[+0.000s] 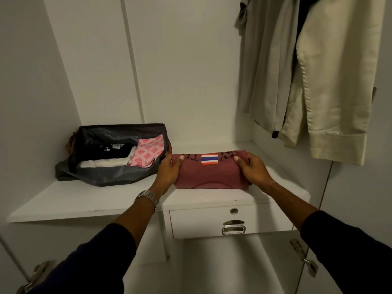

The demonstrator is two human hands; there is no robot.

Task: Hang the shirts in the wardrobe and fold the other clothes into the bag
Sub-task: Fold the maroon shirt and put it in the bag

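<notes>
A folded dark pink garment [209,177] with a striped flag patch lies on the white wardrobe shelf [84,200]. My left hand [169,169] grips its left end, thumb on top. My right hand [252,168] grips its right end the same way. To the left stands an open dark grey bag [106,177] holding folded black, white and pink patterned clothes. Beige and cream shirts [318,81] hang at the upper right.
Below the shelf's right half is a white drawer [191,221] with a metal handle and lock. Open wardrobe doors with metal hinges stand at both lower corners. The white back wall is close behind the bag.
</notes>
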